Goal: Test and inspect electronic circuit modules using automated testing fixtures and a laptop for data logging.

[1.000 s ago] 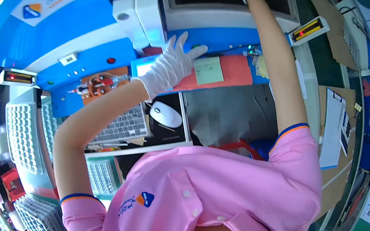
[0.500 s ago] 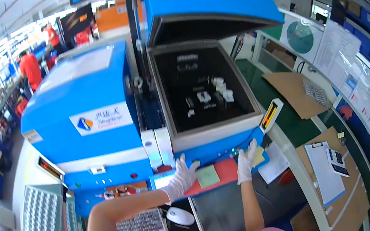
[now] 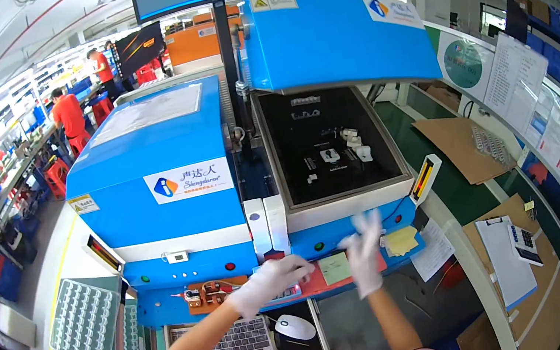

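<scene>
White cloth gloves cover the left hand [image 3: 269, 282] and right hand [image 3: 364, 254] before the glossy blue painted-metal machine [image 3: 171, 194].

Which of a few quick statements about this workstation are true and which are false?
1. Both hands wear white gloves. True: left hand, right hand.
2. The blue lid over the black tray is raised. True.
3. The right hand holds the computer mouse. False: the mouse lies apart on the shelf beside the keyboard.
4. The clipboard lies to the person's left. False: it is on the right.
</scene>
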The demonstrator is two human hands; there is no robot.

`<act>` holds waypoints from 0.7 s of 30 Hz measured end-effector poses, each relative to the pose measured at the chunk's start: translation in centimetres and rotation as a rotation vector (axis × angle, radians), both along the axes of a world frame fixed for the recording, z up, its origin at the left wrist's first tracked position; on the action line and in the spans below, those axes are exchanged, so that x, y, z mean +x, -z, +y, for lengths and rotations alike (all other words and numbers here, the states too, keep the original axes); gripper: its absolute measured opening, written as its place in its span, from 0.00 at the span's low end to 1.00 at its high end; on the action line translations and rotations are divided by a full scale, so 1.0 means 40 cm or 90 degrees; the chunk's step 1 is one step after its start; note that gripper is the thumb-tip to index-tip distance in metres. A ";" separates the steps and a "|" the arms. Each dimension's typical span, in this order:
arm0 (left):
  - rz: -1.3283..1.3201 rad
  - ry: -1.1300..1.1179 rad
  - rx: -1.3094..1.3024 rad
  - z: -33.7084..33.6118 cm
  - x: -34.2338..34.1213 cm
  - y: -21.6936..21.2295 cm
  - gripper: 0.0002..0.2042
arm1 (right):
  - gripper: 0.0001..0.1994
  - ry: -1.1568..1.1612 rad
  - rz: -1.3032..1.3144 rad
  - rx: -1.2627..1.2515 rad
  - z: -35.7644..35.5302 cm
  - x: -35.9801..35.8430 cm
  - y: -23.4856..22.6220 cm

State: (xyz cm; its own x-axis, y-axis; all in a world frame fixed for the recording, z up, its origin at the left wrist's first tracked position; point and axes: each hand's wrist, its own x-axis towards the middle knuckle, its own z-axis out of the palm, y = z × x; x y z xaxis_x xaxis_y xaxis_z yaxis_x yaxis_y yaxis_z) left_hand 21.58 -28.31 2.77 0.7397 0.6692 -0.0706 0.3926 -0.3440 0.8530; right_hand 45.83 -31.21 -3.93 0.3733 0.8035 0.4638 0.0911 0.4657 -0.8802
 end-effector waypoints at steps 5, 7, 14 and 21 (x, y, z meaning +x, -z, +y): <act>-0.270 -0.459 -0.181 -0.278 -0.287 -0.121 0.12 | 0.37 -0.519 -0.375 0.001 -0.248 -0.386 0.207; -0.246 -0.627 -0.075 -0.356 -0.457 -0.045 0.08 | 0.39 -0.673 -0.399 -0.027 -0.313 -0.463 0.241; -0.086 -1.053 0.289 -0.621 -0.911 -0.093 0.16 | 0.46 -0.765 -0.646 0.199 -0.306 -0.627 0.283; -0.011 -1.172 0.219 -0.631 -1.132 -0.142 0.16 | 0.50 -0.688 -0.703 0.209 -0.343 -0.669 0.273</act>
